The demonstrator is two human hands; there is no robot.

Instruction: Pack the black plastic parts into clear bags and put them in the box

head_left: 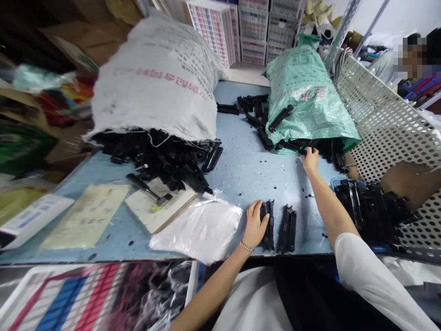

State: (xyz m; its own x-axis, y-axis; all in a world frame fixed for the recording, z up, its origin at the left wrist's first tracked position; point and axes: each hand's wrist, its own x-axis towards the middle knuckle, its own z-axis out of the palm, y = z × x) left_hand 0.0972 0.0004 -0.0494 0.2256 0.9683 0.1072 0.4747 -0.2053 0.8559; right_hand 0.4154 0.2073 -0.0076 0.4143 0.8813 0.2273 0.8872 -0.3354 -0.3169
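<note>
My left hand, with a beaded bracelet at the wrist, lies against the left side of a long black plastic part, its thumb and fingers curled onto it. Just right of that part lies a second black pair of strips, roughly parallel to it. My right hand reaches to the mouth of a green woven sack, fingers closed on a black plastic part. More black parts spill from the sack's mouth, and the fingers partly hide the gripped one.
A white sack spills many black parts. Clear plastic bags and a black-handled tool on a board lie left. At right, a blue basket holds black parts beside a perforated panel. Another person sits beyond.
</note>
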